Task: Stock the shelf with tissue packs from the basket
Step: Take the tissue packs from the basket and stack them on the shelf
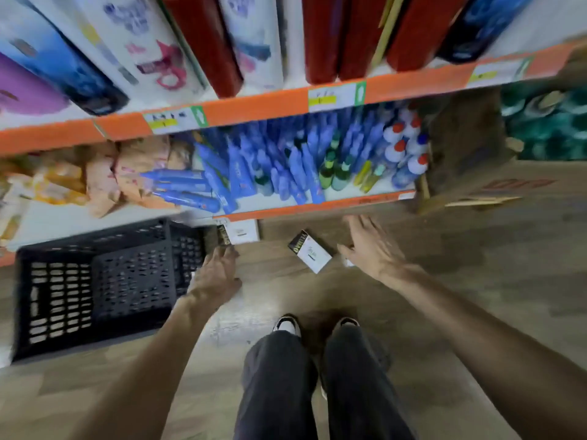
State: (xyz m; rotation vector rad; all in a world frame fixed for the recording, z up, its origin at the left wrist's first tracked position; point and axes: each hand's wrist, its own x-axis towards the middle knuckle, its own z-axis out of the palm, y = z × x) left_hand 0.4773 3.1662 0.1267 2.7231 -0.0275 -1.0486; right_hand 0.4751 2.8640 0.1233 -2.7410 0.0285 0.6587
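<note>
So the black basket (57,296) sat on the wooden floor (476,265), tucked up against the foot of the shelving. Everything below is placed relative to that basket.

Just past its far right corner, a first tissue pack (243,231) lay on the floor, white with a dark end. A second tissue pack (313,254) lay further right of the basket, tilted, well apart from it.

The left hand (216,274) was right beside the basket's right wall, knuckles up and fingers curled down, with the tips at the dark end of the first pack. It was too blurry to tell whether it actually had hold of the pack or was just touching it.

The right hand (373,249) was way over to the right of the basket, beyond the second pack, palm down with fingers spread and holding nothing.

Above the basket, the bottom shelf (317,204) carried orange snack bags (104,176) directly over it, then blue tubes (286,166) and red-capped bottles (403,147) further right. A cardboard box (476,179) stood at the far right. Higher up there were red boxes (320,36).
</note>
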